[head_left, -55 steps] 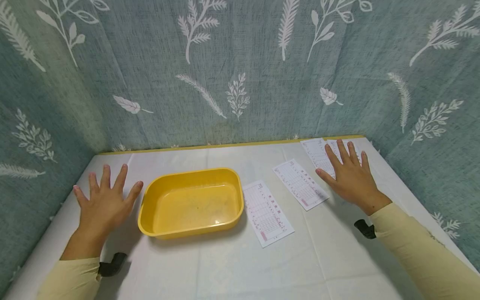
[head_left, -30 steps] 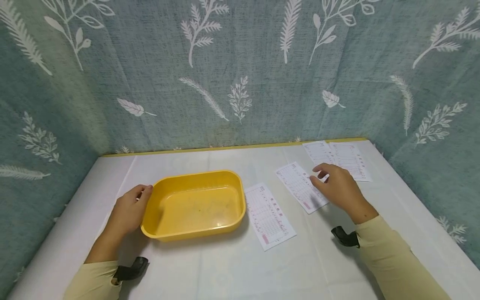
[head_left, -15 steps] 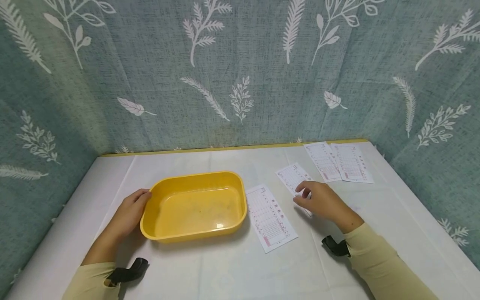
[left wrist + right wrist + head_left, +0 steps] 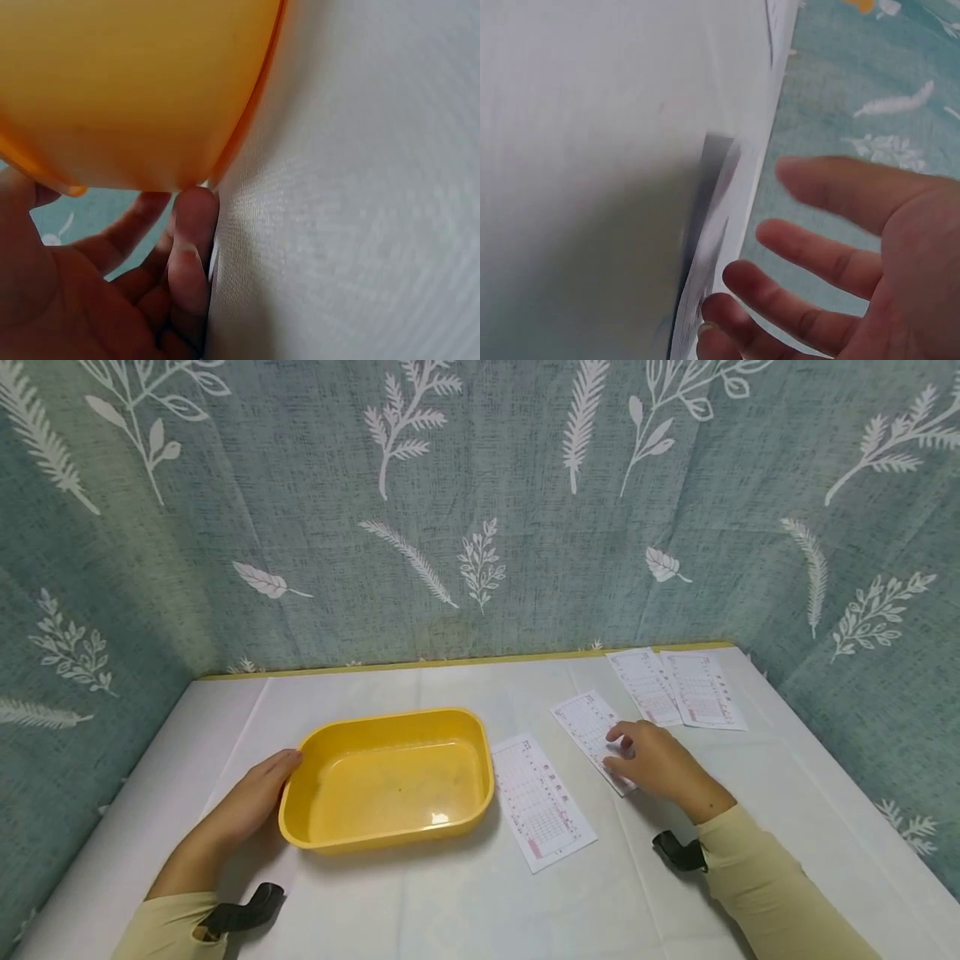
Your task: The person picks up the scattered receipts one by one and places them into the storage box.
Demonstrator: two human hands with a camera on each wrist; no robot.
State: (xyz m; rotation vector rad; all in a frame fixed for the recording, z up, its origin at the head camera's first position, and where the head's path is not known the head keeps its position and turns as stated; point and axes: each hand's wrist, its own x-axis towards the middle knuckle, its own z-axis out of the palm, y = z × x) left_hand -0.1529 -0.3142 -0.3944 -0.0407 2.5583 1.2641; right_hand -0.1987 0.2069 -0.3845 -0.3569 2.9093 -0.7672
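The yellow tub (image 4: pixel 386 842) stands left of centre, its inside bare. Against its left end is my left hand (image 4: pixel 255 793); in the left wrist view the fingertips (image 4: pixel 196 206) touch the outer wall of the tub (image 4: pixel 142 90), with the thumb near the rim. My right hand (image 4: pixel 663 768) hovers over the lower part of a printed paper slip (image 4: pixel 588 722), thumb and fingers bent and apart. The right wrist view shows the fingers (image 4: pixel 802 277) beside a slip (image 4: pixel 705 277) with one edge raised; whether they touch it, I cannot tell.
Another printed slip (image 4: pixel 542 802) lies just right of the tub. Two more slips (image 4: pixel 647 685), (image 4: pixel 703 689) lie side by side at the back right of the white-covered table (image 4: pixel 465 910). Patterned curtains (image 4: pixel 420 552) rise behind and at both sides.
Both hands were spread flat earlier. My left hand has moved right to the tub's end; my right hand has come from the back slips toward the middle slip, then shifted slightly right.
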